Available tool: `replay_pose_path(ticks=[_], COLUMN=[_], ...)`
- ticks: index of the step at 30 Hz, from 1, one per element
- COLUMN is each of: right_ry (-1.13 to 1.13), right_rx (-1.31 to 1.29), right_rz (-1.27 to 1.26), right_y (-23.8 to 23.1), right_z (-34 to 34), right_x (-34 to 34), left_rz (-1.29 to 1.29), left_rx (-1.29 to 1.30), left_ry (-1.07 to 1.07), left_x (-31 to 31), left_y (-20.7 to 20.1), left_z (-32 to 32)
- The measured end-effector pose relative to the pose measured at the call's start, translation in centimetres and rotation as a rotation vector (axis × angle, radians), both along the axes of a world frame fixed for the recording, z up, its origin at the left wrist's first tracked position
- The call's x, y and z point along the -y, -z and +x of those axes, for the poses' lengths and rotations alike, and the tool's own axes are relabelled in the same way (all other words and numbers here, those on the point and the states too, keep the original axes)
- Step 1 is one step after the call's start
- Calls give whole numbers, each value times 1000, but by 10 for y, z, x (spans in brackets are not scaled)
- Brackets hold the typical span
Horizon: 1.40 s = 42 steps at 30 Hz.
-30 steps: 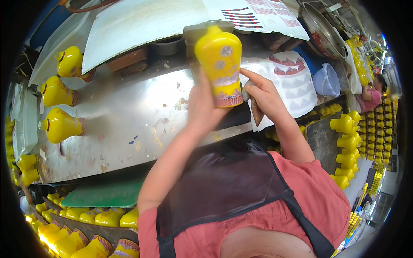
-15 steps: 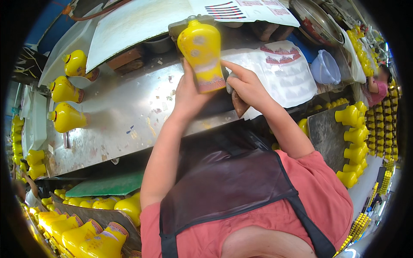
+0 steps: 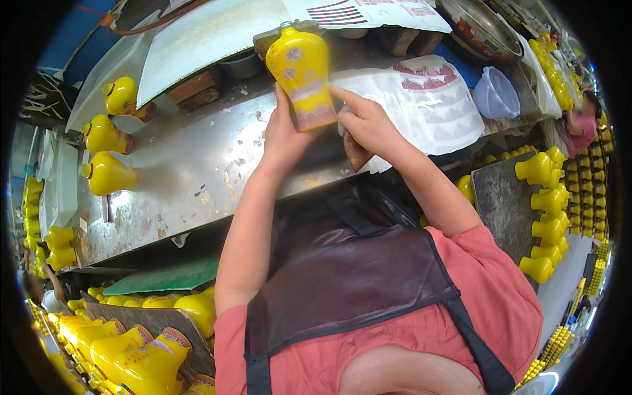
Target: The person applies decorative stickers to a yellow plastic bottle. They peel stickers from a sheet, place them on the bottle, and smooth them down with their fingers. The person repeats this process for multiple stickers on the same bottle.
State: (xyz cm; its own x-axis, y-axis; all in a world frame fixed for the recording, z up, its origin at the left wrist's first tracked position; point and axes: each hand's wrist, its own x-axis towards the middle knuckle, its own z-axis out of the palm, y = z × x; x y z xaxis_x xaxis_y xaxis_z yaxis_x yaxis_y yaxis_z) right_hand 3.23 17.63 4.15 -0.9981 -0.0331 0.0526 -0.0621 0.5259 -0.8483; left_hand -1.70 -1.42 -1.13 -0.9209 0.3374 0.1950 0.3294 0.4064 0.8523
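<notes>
A yellow vase (image 3: 297,62) with pale patterned patches and a pinkish band at its base stands tilted over the metal bench, its narrow neck pointing away from me. My left hand (image 3: 288,135) grips its lower left side, thumb up along the wall. On the other side my right hand (image 3: 374,126) touches the vase's lower right edge with an outstretched index finger. Its other fingers are curled round a brown wedge-shaped piece (image 3: 356,155), whose exact kind I cannot make out. The vase's underside is hidden.
Sheets of printed white paper (image 3: 454,125) lie right of the vase, near a pale blue bucket (image 3: 495,94). Three yellow vases (image 3: 108,174) stand on the bench's left end. Boards with more vases (image 3: 545,230) flank me. Other people work at both far sides.
The vase and both hands have shifted slightly up and left in the picture. A grey-white bit seen earlier by my right fingers no longer shows. My grip on the vase stays the same.
</notes>
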Motion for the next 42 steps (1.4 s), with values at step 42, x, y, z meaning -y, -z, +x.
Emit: replay_pose_path(ticks=[42], right_ry=[-87], right_rx=[22], right_rz=[110], right_y=[-2], right_z=[2], right_x=[-12], left_rz=[66], left_rx=[81], left_ry=[-17], left_x=[-3], left_y=[-8], left_z=[2])
